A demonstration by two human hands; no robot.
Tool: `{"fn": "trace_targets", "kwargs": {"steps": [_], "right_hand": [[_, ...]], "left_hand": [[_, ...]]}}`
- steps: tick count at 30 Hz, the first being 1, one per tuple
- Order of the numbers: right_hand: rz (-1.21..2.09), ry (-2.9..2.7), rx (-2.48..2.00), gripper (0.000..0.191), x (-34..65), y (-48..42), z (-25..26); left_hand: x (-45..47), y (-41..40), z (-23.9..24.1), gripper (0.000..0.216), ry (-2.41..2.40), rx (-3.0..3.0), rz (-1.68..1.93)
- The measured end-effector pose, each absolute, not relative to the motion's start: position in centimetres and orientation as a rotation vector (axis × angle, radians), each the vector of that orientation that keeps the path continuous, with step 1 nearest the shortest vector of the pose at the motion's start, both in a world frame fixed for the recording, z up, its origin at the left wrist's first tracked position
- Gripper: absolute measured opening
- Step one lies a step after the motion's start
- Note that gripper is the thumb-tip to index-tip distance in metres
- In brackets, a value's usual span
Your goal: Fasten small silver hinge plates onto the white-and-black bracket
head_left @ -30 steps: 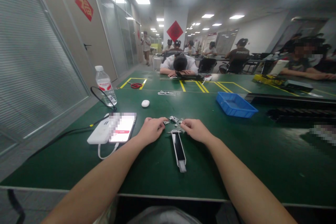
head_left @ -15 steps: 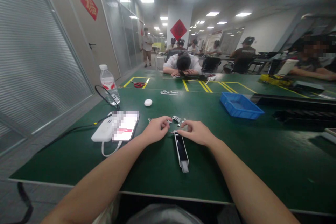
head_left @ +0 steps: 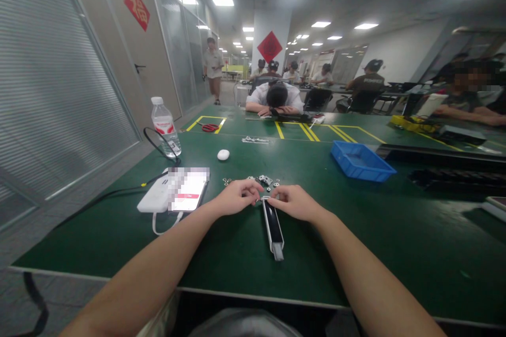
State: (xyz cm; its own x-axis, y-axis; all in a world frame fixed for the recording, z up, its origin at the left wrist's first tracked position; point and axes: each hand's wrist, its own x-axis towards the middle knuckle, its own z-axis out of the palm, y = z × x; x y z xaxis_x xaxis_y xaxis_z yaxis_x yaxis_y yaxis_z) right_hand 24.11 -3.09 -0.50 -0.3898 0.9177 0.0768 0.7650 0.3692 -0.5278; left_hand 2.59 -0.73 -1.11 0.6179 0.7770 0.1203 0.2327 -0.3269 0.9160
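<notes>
Two hands, one device. White-framed device (head_left: pixel 273 226) with a dark panel lies lengthwise on the green tabletop (head_left: pixel 304 268), between the forearms, grey tip toward the near edge. Left hand (head_left: pixel 239 197): fingers curled toward thumb at the device's far left corner; can't tell if it's pinching anything. Right hand (head_left: pixel 296 202): fingers bent, thumb at the device's far end; grip or touch, can't tell.

Just beyond the hands: metal pieces (head_left: pixel 265 180), plus small rings (head_left: pixel 269 189) in two groups, left and right; too small for a sure count. Near left: one white power bank (head_left: pixel 152 197), one lit phone (head_left: pixel 190 197) beside it, screen partly pixelated. One bottle (head_left: pixel 165 131) behind, red label unreadable. One white rounded case (head_left: pixel 223 155), one pair of red-handled scissors (head_left: pixel 211 127) farther off, one blue bin (head_left: pixel 362 163) far right.

Device sits well in from the near edge; plain green surface between right forearm and bin. One person, head down on arms, at the far side. Two red diamond signs; left one (head_left: pixel 137 7) reads 福.
</notes>
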Motion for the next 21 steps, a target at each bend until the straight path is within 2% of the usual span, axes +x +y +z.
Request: {"fn": "trace_targets", "kwargs": {"steps": [21], "right_hand": [[0.628,-2.299,-1.471,0.03,24.27,-2.92,-0.84]], "left_hand": [[2.53,-0.52,-1.45,0.025,0.886,1.97,0.697]]}}
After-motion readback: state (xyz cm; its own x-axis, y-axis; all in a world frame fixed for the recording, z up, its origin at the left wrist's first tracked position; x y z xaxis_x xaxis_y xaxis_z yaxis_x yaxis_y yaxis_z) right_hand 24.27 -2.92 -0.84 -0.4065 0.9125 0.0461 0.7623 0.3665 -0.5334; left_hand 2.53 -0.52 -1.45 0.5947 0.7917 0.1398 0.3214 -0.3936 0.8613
